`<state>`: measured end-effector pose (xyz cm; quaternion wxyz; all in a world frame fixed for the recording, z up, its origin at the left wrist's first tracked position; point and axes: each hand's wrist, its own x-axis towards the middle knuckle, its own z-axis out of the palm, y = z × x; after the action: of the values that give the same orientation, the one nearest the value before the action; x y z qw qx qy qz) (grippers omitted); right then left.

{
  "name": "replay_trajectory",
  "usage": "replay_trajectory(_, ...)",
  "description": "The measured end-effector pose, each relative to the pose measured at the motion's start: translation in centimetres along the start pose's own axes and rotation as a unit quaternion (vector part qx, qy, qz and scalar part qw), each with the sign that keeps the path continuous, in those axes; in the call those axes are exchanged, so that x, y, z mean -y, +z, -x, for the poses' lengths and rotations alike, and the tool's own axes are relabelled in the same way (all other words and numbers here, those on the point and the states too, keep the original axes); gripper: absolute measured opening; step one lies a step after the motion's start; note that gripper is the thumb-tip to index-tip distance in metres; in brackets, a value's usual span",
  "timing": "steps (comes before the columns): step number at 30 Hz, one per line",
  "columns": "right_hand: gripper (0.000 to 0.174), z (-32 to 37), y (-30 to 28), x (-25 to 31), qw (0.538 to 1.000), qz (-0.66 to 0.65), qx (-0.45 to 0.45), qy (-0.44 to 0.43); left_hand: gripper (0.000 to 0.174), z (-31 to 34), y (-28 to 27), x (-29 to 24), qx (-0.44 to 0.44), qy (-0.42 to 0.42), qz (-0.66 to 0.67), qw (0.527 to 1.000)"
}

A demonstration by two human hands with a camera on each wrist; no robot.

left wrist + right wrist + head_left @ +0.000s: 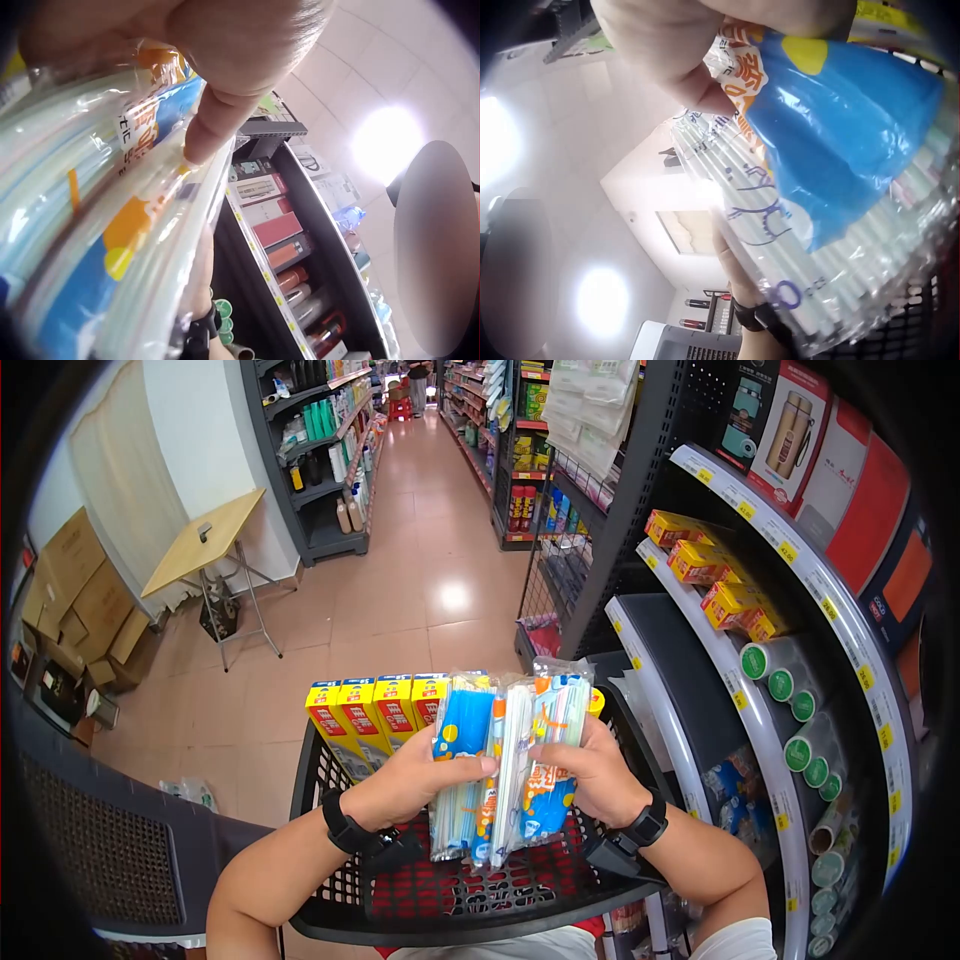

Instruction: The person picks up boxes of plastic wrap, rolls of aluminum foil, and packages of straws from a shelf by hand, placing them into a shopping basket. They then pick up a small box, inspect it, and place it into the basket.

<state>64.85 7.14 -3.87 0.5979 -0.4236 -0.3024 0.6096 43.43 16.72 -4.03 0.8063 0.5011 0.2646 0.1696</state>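
Several clear packs of drinking straws (pixel 512 760) with blue, orange and white print are bunched upright above a black shopping basket (pixel 440 934). My left hand (pixel 395 790) grips the left side of the bunch, its thumb lying across the front. On the other side, my right hand (pixel 607 780) holds the remaining edge with its thumb over the printed film. Seen from the left wrist, a thumb presses the wrapper of a straw pack (pixel 127 225). In the right wrist view, pale straws (pixel 780 255) show through the film. Fingers behind the packs are mostly hidden.
Yellow and red boxes (pixel 372 710) stand in a row in the basket's far left. Curved shelves (pixel 790 575) with boxes and green-lidded rolls rise close on the right. A folding table (pixel 205 545) and cardboard boxes (pixel 75 590) are at left; a tiled aisle (pixel 410 540) runs ahead.
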Motion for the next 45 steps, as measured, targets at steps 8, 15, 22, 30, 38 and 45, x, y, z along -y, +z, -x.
replay_trajectory(8, 0.044, -0.2, -0.8, -0.2, 0.998, 0.009, -0.064, -0.002, 0.043, 0.2, -0.1, -0.5, -0.080, 0.035, 0.015, 0.996)
replay_trajectory(15, 0.043, 0.4, 0.2, -0.3, 1.000, 0.007, 0.014, 0.000, 0.048, 0.4, -0.2, -0.2, 0.008, -0.014, 0.029, 0.999)
replay_trajectory(22, 0.045, 0.1, -0.1, -0.4, 0.997, 0.019, 0.049, 0.062, 0.042, 0.3, 0.0, -0.3, 0.007, -0.050, 0.094, 0.994)
replay_trajectory(30, 0.046, 0.4, -0.3, -1.5, 0.988, 0.031, 0.118, 0.092, 0.046, 0.5, 0.7, -0.3, -0.027, 0.021, -0.019, 0.999)
replay_trajectory(38, 0.047, 0.8, 0.2, -1.6, 0.981, 0.061, 0.146, 0.114, 0.040, 0.7, -1.3, -1.2, 0.004, 0.027, -0.152, 0.988)
replay_trajectory(45, 0.050, 0.7, 0.2, -2.0, 0.971, 0.088, 0.143, 0.173, 0.045, 1.1, -2.1, -3.4, -0.184, 0.269, -0.139, 0.935)
